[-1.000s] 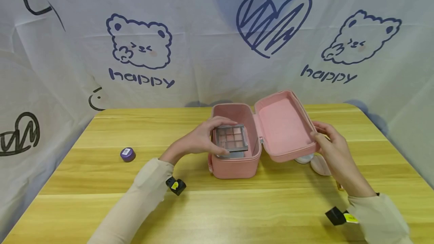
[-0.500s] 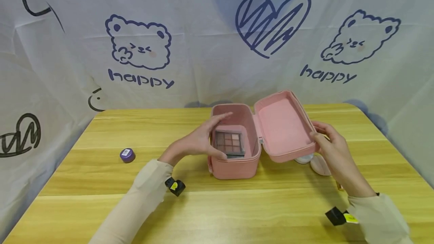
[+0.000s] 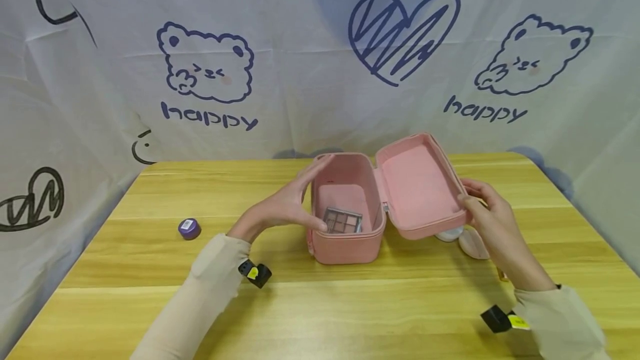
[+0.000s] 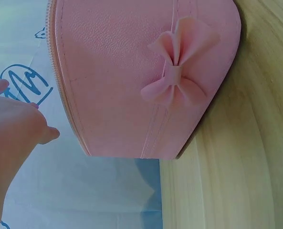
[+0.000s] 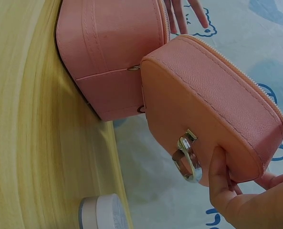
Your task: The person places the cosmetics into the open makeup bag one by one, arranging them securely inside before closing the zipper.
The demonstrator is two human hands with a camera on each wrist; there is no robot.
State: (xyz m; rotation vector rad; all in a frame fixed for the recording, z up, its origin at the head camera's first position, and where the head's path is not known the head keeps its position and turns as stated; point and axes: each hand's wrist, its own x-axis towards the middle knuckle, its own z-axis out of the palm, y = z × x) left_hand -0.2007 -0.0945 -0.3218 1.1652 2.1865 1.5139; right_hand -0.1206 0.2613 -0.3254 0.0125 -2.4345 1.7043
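A pink zip-up cosmetic case (image 3: 347,250) stands on the table, its lid (image 3: 420,182) swung out to the right. Inside, near the front wall, lies an eyeshadow palette (image 3: 343,221) with a clear cover. My left hand (image 3: 282,204) is spread over the case's left rim, thumb near the palette and nothing in its grasp. In the left wrist view, a pink bow (image 4: 173,74) decorates the case's side. My right hand (image 3: 492,221) grips the lid's outer edge between thumb and fingers. A metal ring (image 5: 189,160) hangs on the lid's outside in the right wrist view.
A small purple round jar (image 3: 189,229) sits on the left of the table (image 3: 350,315). Beyond the lid are a white round item (image 3: 450,234), a pale rounded piece (image 3: 473,244) and a small gold-coloured end (image 3: 502,275), partly hidden by lid or hand. A printed cloth (image 3: 295,71) hangs behind.
My left hand has let go of the eyeshadow palette, which has dropped lower into the case, and has drawn back and opened wider. The right hand and lid have stayed put.
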